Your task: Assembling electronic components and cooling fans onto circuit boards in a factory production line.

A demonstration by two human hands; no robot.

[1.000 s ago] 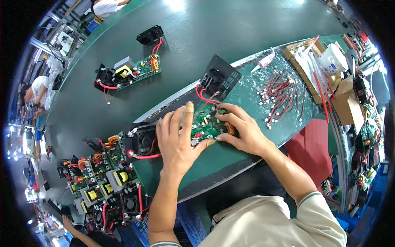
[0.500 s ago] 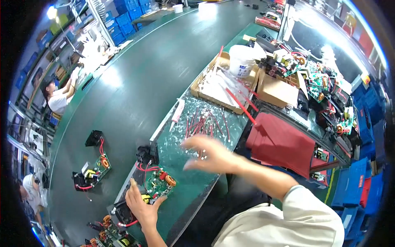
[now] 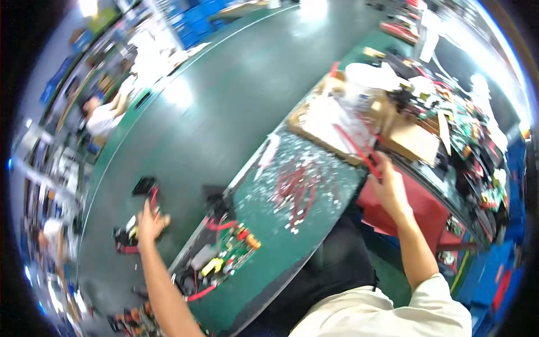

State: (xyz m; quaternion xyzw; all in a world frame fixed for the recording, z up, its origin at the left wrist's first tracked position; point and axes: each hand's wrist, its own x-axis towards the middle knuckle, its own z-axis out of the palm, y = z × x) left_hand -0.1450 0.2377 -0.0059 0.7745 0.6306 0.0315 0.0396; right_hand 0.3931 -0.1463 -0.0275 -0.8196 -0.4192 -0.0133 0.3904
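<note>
Green bench [image 3: 269, 269]: right hand [image 3: 391, 190] at red tube [image 3: 355, 147], left hand [image 3: 149, 226] by board [image 3: 124, 237], grips unclear; bucket [image 3: 365, 84] print blurred.

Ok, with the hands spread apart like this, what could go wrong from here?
The right hand is at the ends of the long red strips, which jut past the rim of the cardboard tray; pulling one could perhaps drag another along.

The left hand is over or beside the far circuit assembly; it might snag its red wires, though blur hides whether they touch.

Loose red leads lie tangled, so lifting one might pull others.
</note>
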